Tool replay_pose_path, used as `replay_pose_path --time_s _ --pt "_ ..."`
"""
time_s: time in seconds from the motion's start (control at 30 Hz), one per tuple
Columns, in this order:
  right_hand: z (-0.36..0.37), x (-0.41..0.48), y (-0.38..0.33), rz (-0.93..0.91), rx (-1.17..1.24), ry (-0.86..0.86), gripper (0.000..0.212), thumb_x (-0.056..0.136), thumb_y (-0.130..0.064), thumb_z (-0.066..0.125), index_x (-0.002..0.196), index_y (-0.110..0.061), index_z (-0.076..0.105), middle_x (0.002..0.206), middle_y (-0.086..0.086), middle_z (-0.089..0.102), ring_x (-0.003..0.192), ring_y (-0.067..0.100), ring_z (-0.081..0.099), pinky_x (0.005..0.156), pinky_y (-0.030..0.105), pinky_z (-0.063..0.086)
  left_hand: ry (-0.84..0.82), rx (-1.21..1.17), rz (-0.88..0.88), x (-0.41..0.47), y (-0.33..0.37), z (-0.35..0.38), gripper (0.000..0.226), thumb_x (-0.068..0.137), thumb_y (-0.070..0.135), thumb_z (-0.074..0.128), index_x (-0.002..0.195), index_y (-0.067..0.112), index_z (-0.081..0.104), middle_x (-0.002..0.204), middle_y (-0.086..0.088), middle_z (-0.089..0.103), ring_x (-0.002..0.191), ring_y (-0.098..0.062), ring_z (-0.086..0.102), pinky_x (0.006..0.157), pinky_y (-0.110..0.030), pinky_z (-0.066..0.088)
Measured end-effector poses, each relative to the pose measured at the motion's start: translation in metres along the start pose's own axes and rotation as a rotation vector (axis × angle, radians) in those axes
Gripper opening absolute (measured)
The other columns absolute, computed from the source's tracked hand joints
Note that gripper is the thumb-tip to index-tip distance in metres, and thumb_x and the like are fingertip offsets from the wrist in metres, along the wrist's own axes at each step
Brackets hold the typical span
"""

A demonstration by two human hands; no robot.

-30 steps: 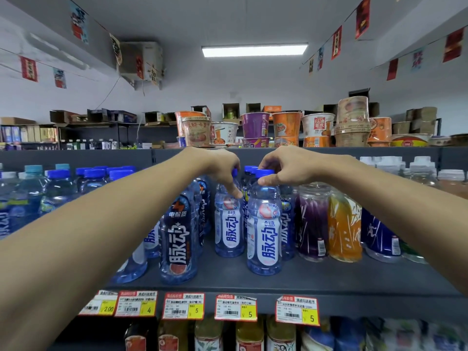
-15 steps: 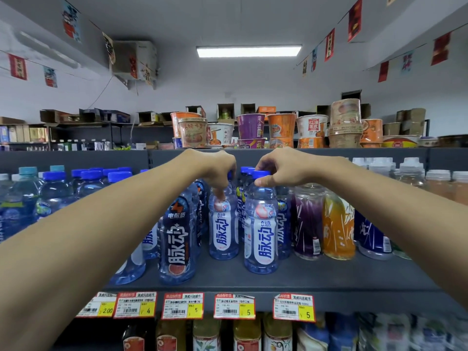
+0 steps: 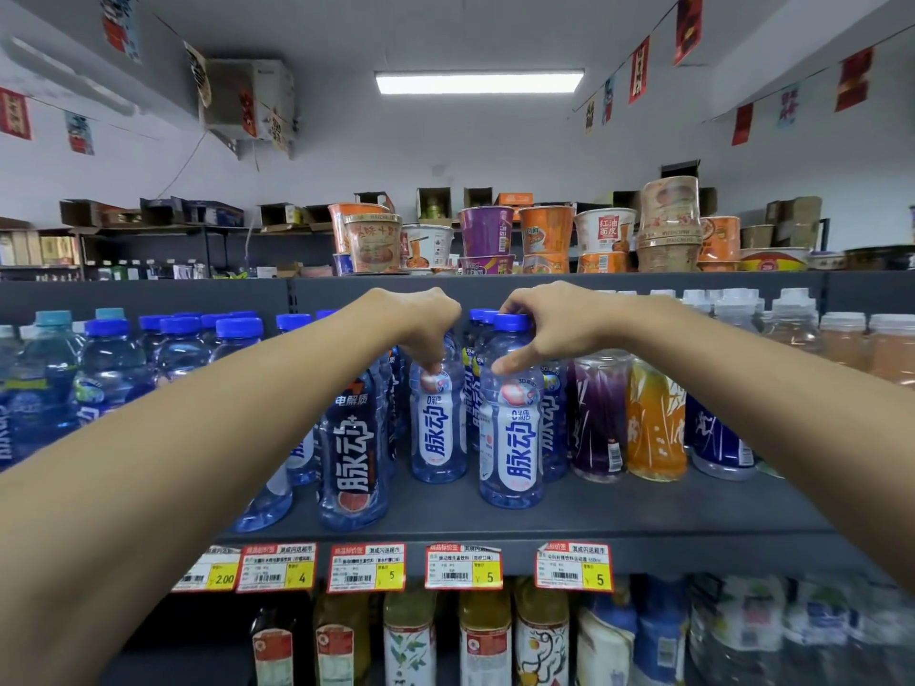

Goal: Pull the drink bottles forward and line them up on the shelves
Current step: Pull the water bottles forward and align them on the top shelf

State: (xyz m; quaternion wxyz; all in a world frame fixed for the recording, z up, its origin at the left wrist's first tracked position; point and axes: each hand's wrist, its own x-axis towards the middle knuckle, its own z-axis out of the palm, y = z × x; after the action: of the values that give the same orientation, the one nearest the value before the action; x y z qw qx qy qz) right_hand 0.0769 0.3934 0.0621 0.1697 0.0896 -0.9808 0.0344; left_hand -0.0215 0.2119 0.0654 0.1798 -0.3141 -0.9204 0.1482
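- Grey metal shelf [image 3: 619,512]: taken as the reference for every position below. It carries rows of upright drink bottles.
- Front white-label bottle [image 3: 512,438]: upright near the middle of the shelf and fairly close to its front edge, with a strip of bare shelf before it. It has a blue cap and a clear bluish body.
- Your right hand [image 3: 554,334]: on top of the front white-label bottle, fingers curled round the cap and neck in a grip. One finger points down along the bottle's shoulder.
- Second white-label bottle [image 3: 438,428]: upright, just left of the shelf's middle and set further back from the front edge.
- Your left hand [image 3: 421,324]: fingers curled downward round the top of the second white-label bottle, holding it. The cap is hidden under the hand.
- Dark-label bottle [image 3: 354,453]: upright, left of the shelf's middle and nearest of the three to the front edge. Your left forearm covers its top.
- Purple drink bottle [image 3: 596,418] and orange drink bottle [image 3: 656,423]: side by side, right of the shelf's middle and back from the front edge.
- Blue-capped water bottles [image 3: 109,358]: packed together at the shelf's left end.
- Price tags [image 3: 463,566]: red-and-yellow cards in a row along the shelf's front lip.
- Noodle cups [image 3: 485,230]: stacked on the board above the shelf.
- Lower bottles [image 3: 485,636]: standing in the bay beneath the shelf, slightly blurred.
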Motion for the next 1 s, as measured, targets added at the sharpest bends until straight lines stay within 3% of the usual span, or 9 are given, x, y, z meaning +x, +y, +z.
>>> replay_pose_path --time_s 0.3,0.43,0.57,0.73,0.83,0.9,1.0 --pt "0.009 0.000 -0.002 0.009 0.012 0.054 0.083 0.067 -0.061 0.085 0.131 -0.022 0.048 0.102 -0.008 0.057 0.089 0.014 0.056 0.075 0.029 0.041 -0.009 0.005 -0.017 0.000 0.002 0.001 0.064 0.071 0.038 0.085 0.122 0.013 0.056 0.112 -0.008 0.053 0.096 -0.026 0.061 0.085 -0.045 0.056" --pt "0.011 -0.001 -0.007 0.000 0.034 0.087 0.083 0.068 -0.061 0.084 0.131 -0.020 0.049 0.092 -0.013 0.051 0.085 0.012 0.053 0.064 0.024 0.036 0.008 -0.017 -0.012 0.000 0.000 0.004 0.062 0.072 0.036 0.084 0.120 0.014 0.052 0.113 -0.007 0.051 0.101 -0.028 0.058 0.089 -0.046 0.053" --pt "0.014 -0.001 -0.012 -0.014 0.049 0.102 0.081 0.068 -0.063 0.082 0.129 -0.022 0.049 0.093 -0.013 0.053 0.083 0.008 0.052 0.064 0.024 0.036 0.020 -0.031 -0.006 0.000 0.000 0.005 0.060 0.071 0.036 0.084 0.119 0.016 0.054 0.105 -0.005 0.049 0.093 -0.025 0.059 0.084 -0.045 0.055" --pt "0.018 -0.002 -0.021 -0.032 0.084 0.113 0.079 0.066 -0.068 0.080 0.125 -0.025 0.050 0.093 -0.012 0.058 0.082 0.002 0.054 0.066 0.025 0.040 0.008 -0.013 -0.008 -0.002 -0.009 0.000 0.061 0.068 0.052 0.084 0.108 0.016 0.056 0.100 -0.004 0.055 0.090 -0.023 0.059 0.084 -0.045 0.056" --pt "0.024 -0.010 -0.019 -0.050 0.138 0.113 0.087 0.070 -0.067 0.079 0.136 -0.025 0.043 0.097 -0.011 0.062 0.086 0.005 0.059 0.069 0.023 0.043 0.005 -0.033 0.008 -0.008 -0.020 -0.009 0.071 0.075 0.060 0.077 0.126 0.015 0.055 0.120 -0.007 0.060 0.108 -0.027 0.059 0.096 -0.045 0.051" --pt "0.032 -0.016 -0.017 -0.046 0.193 0.068 0.095 0.070 -0.063 0.082 0.142 -0.028 0.031 0.095 -0.011 0.063 0.085 0.005 0.061 0.069 0.016 0.042 0.059 -0.095 0.052 -0.016 -0.029 -0.021 0.066 0.088 0.048 0.069 0.142 0.016 0.049 0.137 -0.006 0.057 0.123 -0.026 0.054 0.105 -0.039 0.045" --pt "0.042 -0.019 -0.018 -0.046 0.264 0.043 0.101 0.070 -0.053 0.087 0.144 -0.033 0.022 0.088 -0.008 0.060 0.079 0.006 0.060 0.062 0.014 0.040 0.162 -0.224 0.112 -0.036 -0.036 -0.038 0.037 0.098 0.026 0.058 0.134 0.018 0.060 0.129 -0.003 0.066 0.114 -0.019 0.060 0.099 -0.029 0.043"
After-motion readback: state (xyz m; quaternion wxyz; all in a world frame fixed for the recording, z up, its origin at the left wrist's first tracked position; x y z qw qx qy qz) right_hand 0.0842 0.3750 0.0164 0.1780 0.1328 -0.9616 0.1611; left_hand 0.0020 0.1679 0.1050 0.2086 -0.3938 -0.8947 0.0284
